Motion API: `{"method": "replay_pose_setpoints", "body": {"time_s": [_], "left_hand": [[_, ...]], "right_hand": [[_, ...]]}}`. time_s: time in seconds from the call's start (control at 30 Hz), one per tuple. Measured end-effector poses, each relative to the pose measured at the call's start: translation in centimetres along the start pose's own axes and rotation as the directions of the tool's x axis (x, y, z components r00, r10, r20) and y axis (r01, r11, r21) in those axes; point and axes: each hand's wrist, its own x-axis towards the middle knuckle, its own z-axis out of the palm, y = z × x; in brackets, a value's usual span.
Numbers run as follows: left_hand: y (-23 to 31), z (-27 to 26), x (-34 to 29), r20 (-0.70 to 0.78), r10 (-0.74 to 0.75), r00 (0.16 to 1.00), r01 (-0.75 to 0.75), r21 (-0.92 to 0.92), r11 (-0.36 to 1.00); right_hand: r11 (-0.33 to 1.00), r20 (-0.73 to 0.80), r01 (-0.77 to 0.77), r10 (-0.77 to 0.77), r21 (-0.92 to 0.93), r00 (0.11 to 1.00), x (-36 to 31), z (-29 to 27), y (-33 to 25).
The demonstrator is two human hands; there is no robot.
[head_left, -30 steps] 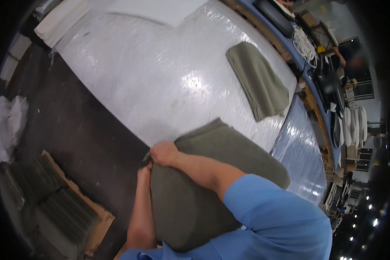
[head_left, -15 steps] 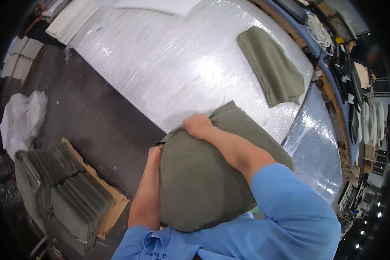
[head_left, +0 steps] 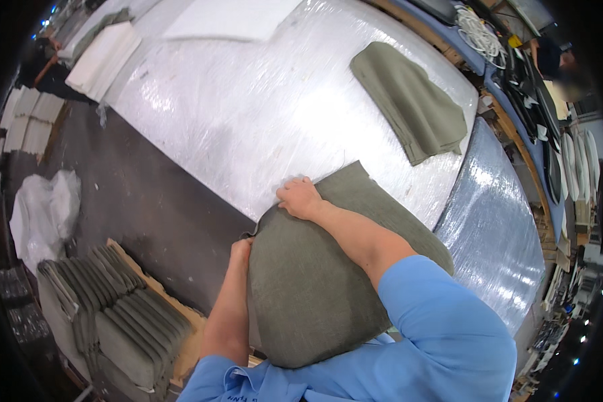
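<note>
Olive cushion at 6 o'clock, overhanging table near edge, long axis running 7 to 1 o'clock. Left hand gripping its left edge, fingers curled around. Right hand pressing the far corner, fingers bent, holding. Cushion stack at 8 o'clock on floor. Folded olive cover at 1 o'clock. White foam slabs at 11 o'clock.

Bright overhead light falls evenly, and the plastic-wrapped worktop throws white glare across its middle and along its right edge, with fine sparkle in the wrinkles. Shadows are soft; the floor beside the worktop's near edge lies dim. The fisheye bends straight edges hard toward a black rim, and far corners go small, dark and slightly blurred.
</note>
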Motion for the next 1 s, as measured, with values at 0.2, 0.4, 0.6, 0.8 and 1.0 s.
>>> {"method": "replay_pose_setpoints", "body": {"time_s": [0.2,0.4,0.6,0.8,1.0], "left_hand": [[0.2,0.6,-9.9,0.119,0.229,0.966,-0.207,-0.172,0.963],[-4.1,-4.1,-25.0,0.357,0.546,0.758,-0.489,-0.244,0.838],[-3.1,-2.0,-28.8,0.114,0.699,0.706,-0.591,-0.449,0.671],[4.9,-5.5,-23.4,0.162,0.677,0.718,-0.424,-0.670,0.609],[7.8,-5.1,-20.1,0.108,0.684,0.722,-0.398,-0.744,0.537]], "right_hand": [[0.979,0.288,-0.143,0.097,0.143,0.953,-8.6,-12.5,9.7],[0.647,0.206,-0.292,0.207,0.705,0.956,-27.1,-22.9,11.4],[0.233,-0.351,0.268,0.499,0.935,0.792,-33.4,-14.2,8.0],[-0.214,-0.217,0.407,0.585,0.888,0.781,-27.0,-11.2,7.6],[-0.193,-0.206,0.395,0.607,0.898,0.767,-23.0,-10.4,8.9]]}}
